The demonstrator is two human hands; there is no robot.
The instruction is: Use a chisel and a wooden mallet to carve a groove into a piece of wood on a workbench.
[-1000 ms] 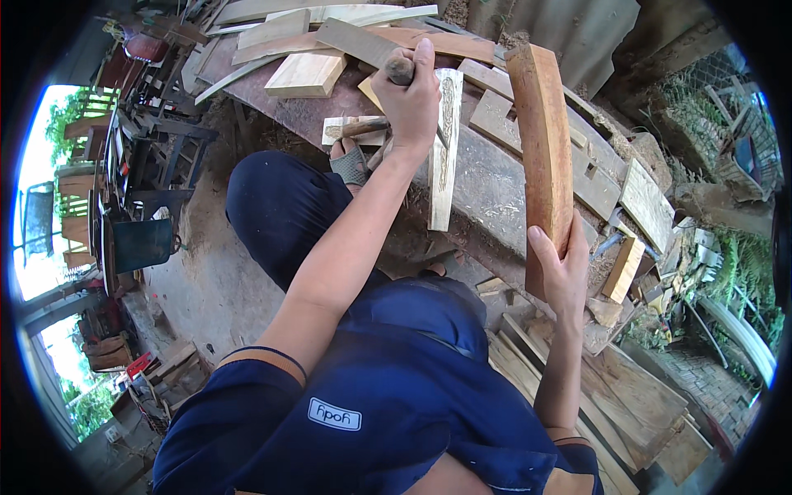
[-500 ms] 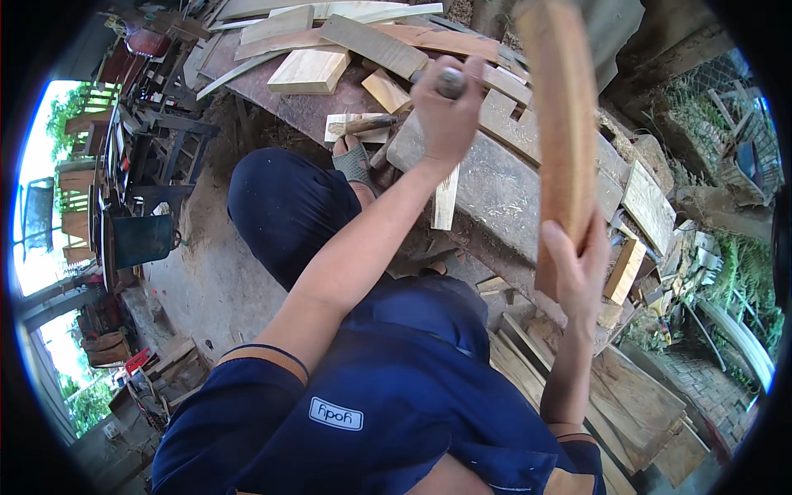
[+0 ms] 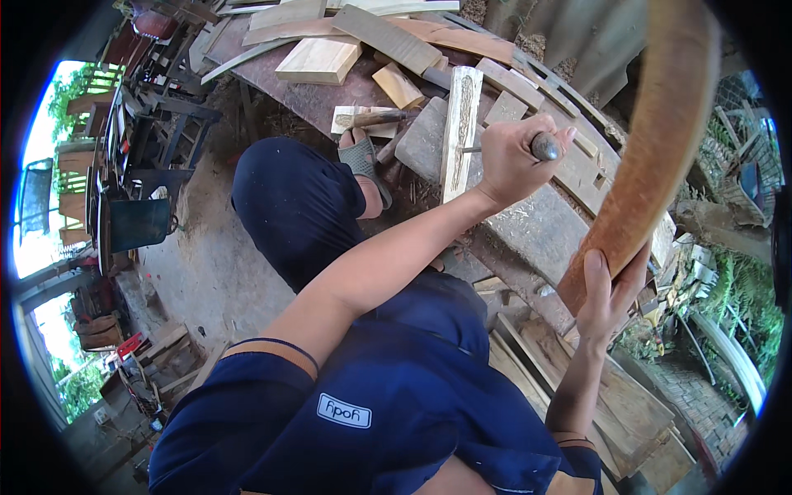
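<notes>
My left hand [image 3: 521, 161] is closed around a chisel, its rounded metal-capped butt [image 3: 544, 147] facing up. The chisel's thin shaft [image 3: 472, 150] points left, over a pale strip of wood [image 3: 462, 107] with a rough groove cut along it. I cannot tell whether the tip touches the strip. My right hand [image 3: 610, 285] grips the lower end of a long, curved brown piece of wood [image 3: 652, 157], raised and tilted up to the right. Left of the strip, a wooden-handled tool [image 3: 375, 119] lies across a small pale block [image 3: 346, 115], beside my sandalled foot [image 3: 363, 161].
A worn grey slab [image 3: 528, 227] lies under the strip. Boards and blocks, among them a thick pale block [image 3: 320, 61], are heaped on the bench's far side. More planks [image 3: 635, 412] are stacked low at the right. Chairs and frames [image 3: 169, 140] crowd the left.
My left hand has moved right and slightly nearer with the chisel, uncovering the grooved strip. My right hand has swung the curved wood right, tilting it further over.
</notes>
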